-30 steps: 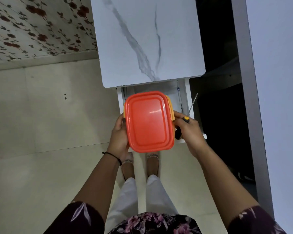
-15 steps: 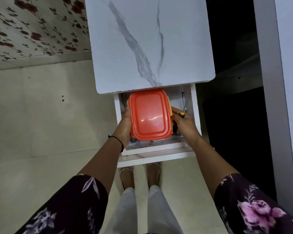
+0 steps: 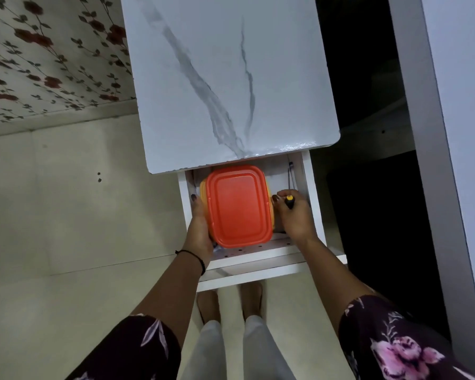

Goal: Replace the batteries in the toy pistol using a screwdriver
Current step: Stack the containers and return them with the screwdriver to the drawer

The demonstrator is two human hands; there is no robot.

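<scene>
Left hand (image 3: 199,229): grasping the left wall of an orange-lidded container (image 3: 237,207), thumb up toward 12 o'clock, palm flat against the side. Container: lies at 3 o'clock from this hand and at 9 o'clock from the other, held between the two inside an open drawer (image 3: 258,253); long axis runs 12 to 6, far end just beneath the edge of the marble tabletop (image 3: 225,78). Right hand (image 3: 294,215): clenched round the yellow-and-black handle of the screwdriver (image 3: 289,200), thumb tip touching the container's right side. Screwdriver: long axis 12 to 6, shaft pointing to 12 along the drawer's right wall. Toy pistol: not visible; whether the container holds it cannot be told. Judgement: both hands equally near; any lift must come toward 6 to clear the tabletop.
</scene>
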